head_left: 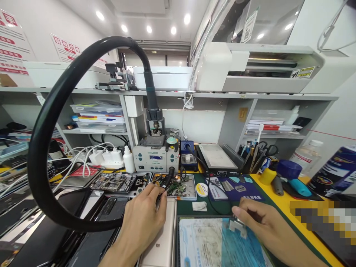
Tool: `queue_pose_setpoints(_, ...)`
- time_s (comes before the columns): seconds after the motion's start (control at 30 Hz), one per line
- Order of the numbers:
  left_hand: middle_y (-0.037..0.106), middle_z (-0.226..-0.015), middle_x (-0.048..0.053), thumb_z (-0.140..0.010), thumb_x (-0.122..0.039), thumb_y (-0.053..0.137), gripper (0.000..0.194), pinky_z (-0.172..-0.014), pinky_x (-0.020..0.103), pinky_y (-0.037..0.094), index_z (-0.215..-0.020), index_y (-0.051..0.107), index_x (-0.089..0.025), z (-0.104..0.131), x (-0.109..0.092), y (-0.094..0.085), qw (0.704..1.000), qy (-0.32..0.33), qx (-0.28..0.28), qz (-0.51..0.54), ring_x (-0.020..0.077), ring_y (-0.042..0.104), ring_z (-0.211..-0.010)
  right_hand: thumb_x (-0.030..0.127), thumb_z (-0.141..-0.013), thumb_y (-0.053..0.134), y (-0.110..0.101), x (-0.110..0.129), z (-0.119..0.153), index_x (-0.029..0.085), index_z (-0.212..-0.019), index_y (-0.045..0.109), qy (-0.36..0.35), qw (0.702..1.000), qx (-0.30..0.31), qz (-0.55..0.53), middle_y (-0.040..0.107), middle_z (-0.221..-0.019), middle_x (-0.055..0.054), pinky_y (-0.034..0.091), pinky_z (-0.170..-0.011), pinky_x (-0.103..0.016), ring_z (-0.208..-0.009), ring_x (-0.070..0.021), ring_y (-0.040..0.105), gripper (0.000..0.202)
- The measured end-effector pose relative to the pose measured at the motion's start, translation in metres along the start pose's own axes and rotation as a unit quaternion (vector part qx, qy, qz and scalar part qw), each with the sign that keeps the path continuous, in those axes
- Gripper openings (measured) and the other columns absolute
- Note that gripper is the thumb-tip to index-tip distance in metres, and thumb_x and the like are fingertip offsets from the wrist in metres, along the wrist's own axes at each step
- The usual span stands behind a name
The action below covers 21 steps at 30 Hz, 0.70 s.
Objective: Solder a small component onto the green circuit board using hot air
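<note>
My left hand [146,213] is above a gold Xiaomi phone [160,244], at the near edge of a tray of circuit boards [180,185]. Its thumb and fingers are pinched together, and I cannot make out what is between them. Right at the fingertips runs a black plug and cable [168,178] from the front of the hot-air station [155,157]. On the other side, my right hand [257,220] grips a small silvery metal piece [238,227] between thumb and fingers, over the right part of a blue and white work mat [205,244].
A thick black hose [39,148] arches across the left side. Dark phones [111,211] lie at the left, beside a phone with exposed innards [116,183]. A flat heating plate [218,157] stands behind the mat. Bottles [308,154] and a tool holder [254,157] stand at the right.
</note>
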State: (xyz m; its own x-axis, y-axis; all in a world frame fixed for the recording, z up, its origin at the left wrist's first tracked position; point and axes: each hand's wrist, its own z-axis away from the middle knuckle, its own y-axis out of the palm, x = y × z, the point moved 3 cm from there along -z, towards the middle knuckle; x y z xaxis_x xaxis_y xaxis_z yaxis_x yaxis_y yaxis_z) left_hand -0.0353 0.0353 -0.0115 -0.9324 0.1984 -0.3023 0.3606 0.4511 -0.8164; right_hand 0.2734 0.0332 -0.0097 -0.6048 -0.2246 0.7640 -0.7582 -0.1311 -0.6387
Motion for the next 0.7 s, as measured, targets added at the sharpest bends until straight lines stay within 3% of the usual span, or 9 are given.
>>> queue_pose_setpoints(0.13,0.072,-0.096,0.0,-0.1,-0.031,0.043,0.026,-0.061,0.031,0.046,-0.094,0.068,-0.026,-0.0002,-0.0003,0.0005,1.0,0.007,-0.002,-0.002,0.0204,0.071,-0.076,0.062,-0.099,0.047,0.0029,-0.001,-0.0021,0.022,-0.074,0.052,0.026,0.998,0.045,-0.02,0.039,-0.069,0.003,0.03,-0.059,-0.029,-0.066,-0.0177,0.038,0.047)
queue_pose_setpoints(0.27,0.073,-0.094,0.001,-0.1,-0.031,0.043,0.026,-0.059,0.03,0.045,-0.093,0.068,-0.025,-0.0013,-0.0006,0.0007,1.0,0.009,-0.006,-0.006,0.0194,0.07,-0.072,0.059,-0.1,0.047,-0.0011,0.0001,-0.0026,0.023,-0.067,0.039,-0.003,1.0,-0.01,-0.004,0.032,-0.07,0.004,0.027,-0.058,-0.03,-0.064,-0.0167,0.033,0.049)
queue_pose_setpoints(0.4,0.073,-0.092,-0.001,-0.099,-0.032,0.045,0.024,-0.056,0.03,0.043,-0.091,0.067,-0.026,-0.0014,-0.0001,0.0007,1.0,0.012,-0.008,-0.004,0.0183,0.069,-0.068,0.057,-0.1,0.047,-0.0014,0.0007,-0.0014,0.023,-0.069,0.041,0.008,0.999,0.003,-0.035,0.031,-0.069,0.005,0.027,-0.058,-0.029,-0.065,-0.0164,0.032,0.047)
queue_pose_setpoints(0.53,0.073,-0.093,-0.003,-0.099,-0.033,0.047,0.022,-0.055,0.03,0.043,-0.092,0.067,-0.027,0.0004,0.0029,0.002,1.0,0.01,-0.016,-0.002,0.0181,0.069,-0.067,0.054,-0.101,0.049,-0.0064,0.0066,-0.0015,0.024,-0.066,0.031,-0.026,0.997,-0.067,-0.034,0.027,-0.068,0.006,0.024,-0.057,-0.03,-0.063,-0.0152,0.028,0.049)
queue_pose_setpoints(0.7,0.073,-0.095,-0.005,-0.098,-0.037,0.048,0.023,-0.055,0.028,0.044,-0.091,0.068,-0.029,0.0018,0.005,0.0049,1.0,0.009,-0.013,-0.015,0.0163,0.07,-0.068,0.056,-0.099,0.051,-0.006,0.0084,-0.0028,0.022,-0.067,0.044,-0.01,0.998,-0.039,-0.052,0.034,-0.065,0.006,0.028,-0.055,-0.028,-0.061,-0.0146,0.034,0.047)
